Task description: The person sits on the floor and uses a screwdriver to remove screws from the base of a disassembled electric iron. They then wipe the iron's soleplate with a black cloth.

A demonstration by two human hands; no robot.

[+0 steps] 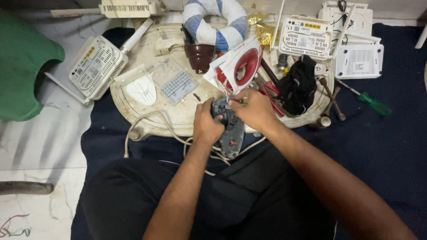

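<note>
A grey metal iron soleplate (232,129), dull and scuffed, is gripped by the left hand (207,124) and right hand (254,109). Beside it, a glossy red-and-white plastic iron housing (240,66) is seen on a stained, matt cream plastic tray (147,115). White perforated plastic routers (95,66) are laid around, with a crumpled black cloth (299,86) and a translucent green-handled screwdriver (371,102) on dark blue fabric (391,146).
</note>
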